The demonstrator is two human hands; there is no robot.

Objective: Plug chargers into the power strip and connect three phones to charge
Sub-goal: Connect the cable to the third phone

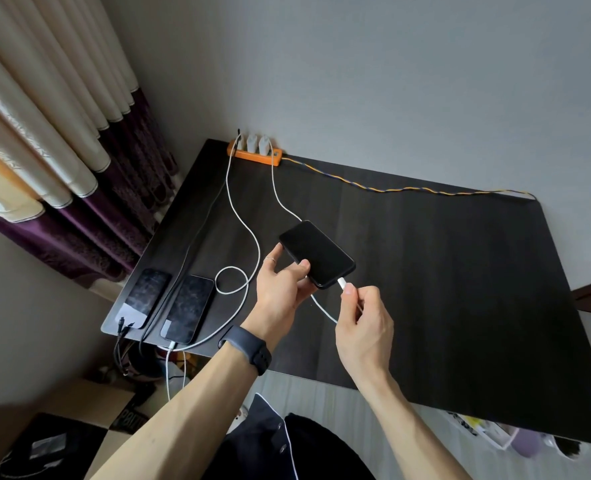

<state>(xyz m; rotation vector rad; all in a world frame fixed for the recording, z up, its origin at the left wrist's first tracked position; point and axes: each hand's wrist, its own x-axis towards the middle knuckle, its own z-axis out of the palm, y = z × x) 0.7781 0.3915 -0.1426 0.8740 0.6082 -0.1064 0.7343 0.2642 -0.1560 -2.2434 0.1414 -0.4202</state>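
While the left hand point(280, 285) grips a black glossy smartphone point(316, 254) above the dark wooden tabletop point(443, 271), the right hand point(363, 323) pinches a white cable plug point(342, 283) at, perhaps inside, its port; no writing is legible.

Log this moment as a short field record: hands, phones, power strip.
left hand: holds black glossy phone above dark wooden table
right hand: pinches white cable plug at phone's bottom edge
other phones: two dark-screened phones flat at table's left end
orange power strip: far edge, chargers plugged in
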